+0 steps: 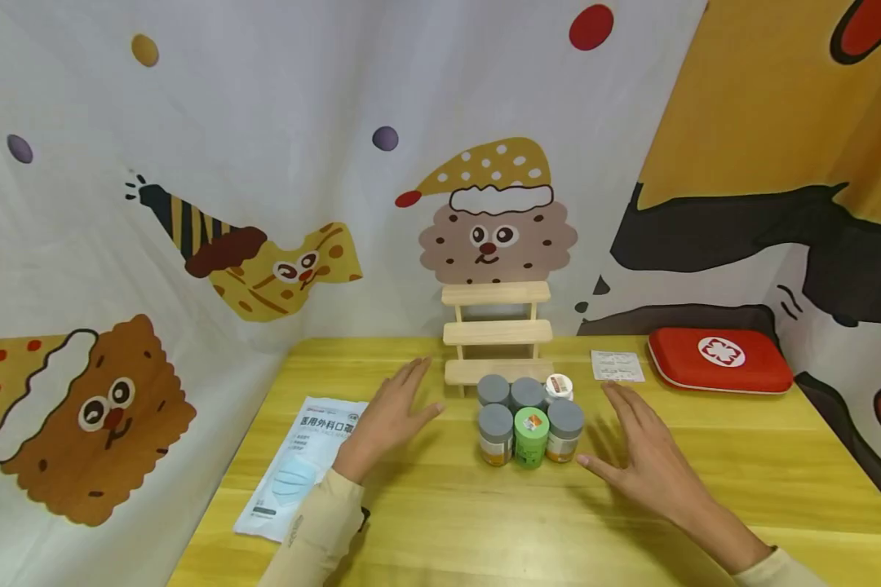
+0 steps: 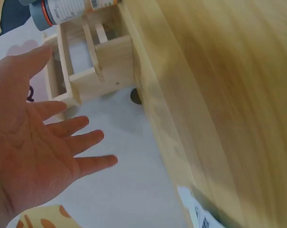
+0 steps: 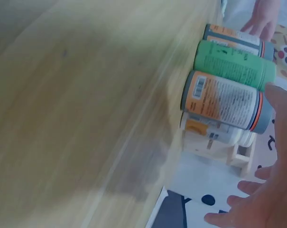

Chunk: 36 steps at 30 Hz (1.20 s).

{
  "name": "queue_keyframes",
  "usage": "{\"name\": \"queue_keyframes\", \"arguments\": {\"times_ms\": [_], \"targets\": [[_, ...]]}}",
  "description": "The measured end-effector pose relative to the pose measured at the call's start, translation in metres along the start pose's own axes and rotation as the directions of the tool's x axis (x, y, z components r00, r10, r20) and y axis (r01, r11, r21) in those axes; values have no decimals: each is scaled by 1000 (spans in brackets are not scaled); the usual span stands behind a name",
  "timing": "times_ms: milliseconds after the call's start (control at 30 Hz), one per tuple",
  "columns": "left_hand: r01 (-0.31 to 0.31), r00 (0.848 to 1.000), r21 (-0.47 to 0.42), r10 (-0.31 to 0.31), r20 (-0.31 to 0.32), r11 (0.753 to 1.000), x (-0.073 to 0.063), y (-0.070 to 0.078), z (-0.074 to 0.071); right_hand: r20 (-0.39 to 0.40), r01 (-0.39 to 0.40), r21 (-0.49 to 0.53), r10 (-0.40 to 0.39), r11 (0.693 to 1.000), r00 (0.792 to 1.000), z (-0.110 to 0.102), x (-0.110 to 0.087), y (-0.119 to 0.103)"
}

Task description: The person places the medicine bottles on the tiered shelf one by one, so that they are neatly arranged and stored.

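A tight cluster of jars stands on the table: a green jar (image 1: 531, 440) in front, several grey-lidded jars (image 1: 496, 440) around it, and a small white-capped bottle (image 1: 559, 387) at the back right. To their left my left hand (image 1: 387, 424) is held with its fingers spread and nothing in it. My right hand (image 1: 649, 465), also empty with straight fingers, is at the right of the cluster, its thumb nearest the front right jar (image 1: 564, 436). Behind the jars rises a three-step wooden rack (image 1: 497, 333), its steps bare. The right wrist view shows printed labels on the jars.
A surgical mask packet (image 1: 304, 465) lies at the left, partly behind my left forearm. At the back right are a printed paper slip (image 1: 617, 366) and a red case (image 1: 719, 359) with a white emblem. A cartoon-printed curtain (image 1: 338, 163) hangs behind the table.
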<state>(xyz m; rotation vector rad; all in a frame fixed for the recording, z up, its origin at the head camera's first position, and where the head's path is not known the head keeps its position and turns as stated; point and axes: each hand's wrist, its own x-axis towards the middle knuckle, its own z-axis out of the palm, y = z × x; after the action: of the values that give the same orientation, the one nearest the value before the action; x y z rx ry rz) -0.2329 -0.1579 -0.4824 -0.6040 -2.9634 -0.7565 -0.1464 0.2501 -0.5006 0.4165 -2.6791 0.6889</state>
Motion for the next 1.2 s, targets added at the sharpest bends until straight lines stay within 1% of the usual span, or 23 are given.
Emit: {"name": "queue_keyframes", "arguments": {"times_ms": [167,300,367,400,433,500,567,600,700,800,833,867,900,933,967,1033,1067,1100,1133,1200], "targets": [[5,999,-83,-1,46,997,9,1,4,-6,23,27,-23,999,1000,0,-1,-7],[27,997,-184,-12,81,983,16,0,3,-19,55,43,-55,998,998,1,0,-11],[54,994,-266,-27,103,963,19,0,4,-23,69,49,-68,996,997,1,1,-13],[70,993,-316,-35,115,946,20,1,5,-26,74,50,-73,996,997,1,2,-13],[89,991,-369,-45,127,925,21,1,6,-25,76,59,-74,995,997,1,2,-14],[130,987,-475,-68,146,870,24,1,9,-22,73,74,-72,995,997,2,4,-15],[162,984,-557,-89,156,814,26,2,12,-16,65,101,-64,993,998,3,5,-16],[186,981,-585,-113,161,789,28,2,14,-15,60,117,-58,991,998,4,6,-17],[238,971,-631,-170,167,739,32,2,20,-12,41,176,-39,984,999,6,7,-19],[295,955,-685,-197,219,666,38,0,29,-20,4,237,1,971,1000,8,9,-23],[304,953,-707,-194,234,639,40,-1,32,-21,-10,257,16,966,1000,9,9,-24],[321,947,-730,-196,254,603,42,-2,35,-23,-23,273,30,962,999,10,10,-25],[334,943,-759,-198,269,559,44,-3,37,-24,-36,289,45,957,999,10,10,-26],[346,938,-789,-203,281,508,45,-4,40,-23,-49,303,59,952,998,11,11,-28],[353,935,-812,-211,286,465,46,-4,43,-22,-59,314,69,948,997,11,11,-29],[359,928,-857,-241,285,369,47,-5,46,-16,-80,333,90,940,996,11,12,-31],[365,921,-874,-260,290,322,47,-5,47,-11,-94,344,104,934,995,11,13,-32],[364,917,-888,-274,290,280,47,-5,48,-2,-112,357,120,928,993,12,14,-34],[364,913,-898,-286,291,247,47,-5,49,8,-132,369,139,920,990,12,15,-35],[362,907,-909,-304,293,205,48,-6,50,33,-176,391,178,903,984,13,17,-37]]}}
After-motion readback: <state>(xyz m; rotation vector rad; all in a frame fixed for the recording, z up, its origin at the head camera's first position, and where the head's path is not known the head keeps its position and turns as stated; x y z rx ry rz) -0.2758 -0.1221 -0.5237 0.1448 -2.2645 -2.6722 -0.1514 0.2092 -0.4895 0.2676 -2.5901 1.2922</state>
